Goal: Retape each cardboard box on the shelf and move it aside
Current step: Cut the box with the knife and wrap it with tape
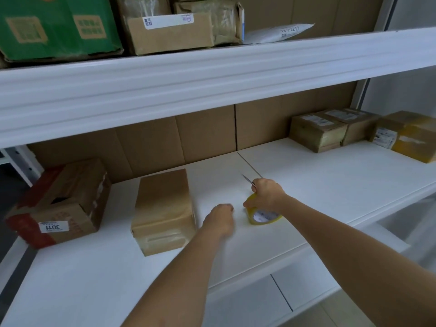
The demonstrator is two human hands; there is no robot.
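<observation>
A plain brown cardboard box (165,211) lies on the white shelf (318,185), glossy tape showing on its near end. My left hand (220,219) hovers just right of the box with its fingers curled, holding nothing that I can see. My right hand (266,195) grips the top of a yellowish tape roll (264,215) that stands on the shelf. A thin metal blade (247,180) sticks out of the same fist, pointing up and left.
A torn box with red tape and a "3011" label (59,208) sits at the shelf's left end. Three taped boxes (318,131) stand at the back right. The upper shelf (212,74) holds a green box, brown boxes and a white mailer.
</observation>
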